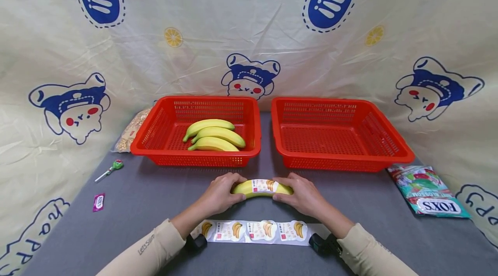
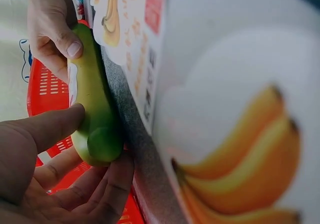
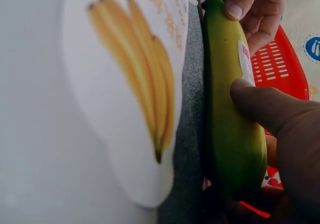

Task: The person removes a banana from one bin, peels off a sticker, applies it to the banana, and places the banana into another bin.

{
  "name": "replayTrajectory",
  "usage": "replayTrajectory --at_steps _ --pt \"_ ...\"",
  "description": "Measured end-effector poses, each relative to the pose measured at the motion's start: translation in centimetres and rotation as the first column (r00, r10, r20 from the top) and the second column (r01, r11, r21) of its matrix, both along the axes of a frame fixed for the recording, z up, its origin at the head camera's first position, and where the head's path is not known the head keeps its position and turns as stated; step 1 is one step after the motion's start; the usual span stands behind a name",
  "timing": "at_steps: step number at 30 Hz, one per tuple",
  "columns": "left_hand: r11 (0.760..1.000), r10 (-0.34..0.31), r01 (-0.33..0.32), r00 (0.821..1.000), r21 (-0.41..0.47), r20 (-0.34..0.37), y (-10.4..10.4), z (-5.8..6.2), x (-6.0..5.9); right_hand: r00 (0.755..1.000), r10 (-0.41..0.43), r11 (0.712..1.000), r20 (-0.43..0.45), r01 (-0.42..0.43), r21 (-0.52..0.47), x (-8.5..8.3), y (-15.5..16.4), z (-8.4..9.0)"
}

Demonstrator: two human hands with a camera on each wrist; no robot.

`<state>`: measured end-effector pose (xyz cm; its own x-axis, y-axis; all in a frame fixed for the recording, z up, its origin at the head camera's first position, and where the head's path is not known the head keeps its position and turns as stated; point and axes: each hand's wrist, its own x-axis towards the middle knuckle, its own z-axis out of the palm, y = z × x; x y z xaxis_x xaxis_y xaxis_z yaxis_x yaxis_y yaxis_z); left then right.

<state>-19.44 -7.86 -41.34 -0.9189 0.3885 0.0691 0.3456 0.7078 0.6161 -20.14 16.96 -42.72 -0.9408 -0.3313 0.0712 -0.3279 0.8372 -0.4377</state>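
A yellow-green banana [image 1: 243, 188] lies crosswise between my two hands, with a white sticker [image 1: 264, 185] on its upper side showing printed bananas. My left hand [image 1: 225, 191] grips its left end, thumb in front and fingers behind. At the other end my right hand [image 1: 298, 194] holds it the same way. In the left wrist view the thumb presses the side of the banana [image 2: 97, 99] and the fingers curl beneath its tip. The right wrist view has the right thumb [image 3: 260, 102] beside the sticker's edge. A strip of banana stickers [image 1: 253, 232] lies nearer me, under the forearms.
Behind the hands stand two red baskets: the left basket [image 1: 194, 159] contains three bananas [image 1: 218, 136], the right basket [image 1: 346, 161] none. A lollipop [image 1: 113, 168], a small purple packet [image 1: 99, 202] and a bag of pale bits [image 1: 134, 131] lie left. A FOX'S bag [image 1: 432, 194] lies right.
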Motion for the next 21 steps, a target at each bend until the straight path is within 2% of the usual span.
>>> replayTrajectory --at_steps 3,6,11,14,18,21 --pt "1.0 0.003 -0.003 1.0 0.002 -0.007 0.1 0.0 0.0 0.999 0.018 0.998 0.039 -0.015 -0.063 -0.1 0.4 0.0" --pt "1.0 0.002 -0.002 1.0 -0.003 -0.012 0.1 0.0 0.0 0.993 0.02 0.987 0.114 -0.002 -0.16 -0.3 1.3 0.0" --pt "1.0 0.008 -0.008 1.0 -0.012 -0.011 0.1 0.0 0.0 0.975 -0.046 0.944 0.218 0.114 -0.31 -0.6 3.4 0.5" --pt "1.0 0.006 -0.006 1.0 -0.017 -0.012 0.1 0.0 0.0 0.951 -0.119 0.892 0.286 0.229 -0.39 -0.8 4.9 0.8" --pt "1.0 0.003 -0.004 1.0 -0.019 -0.011 0.1 0.0 0.1 0.913 -0.202 0.803 0.356 0.362 -0.473 -1.1 7.1 1.1" --pt "1.0 0.001 -0.001 1.0 -0.013 -0.012 0.1 0.0 0.1 0.897 -0.228 0.735 0.379 0.414 -0.538 -1.2 8.5 1.3"
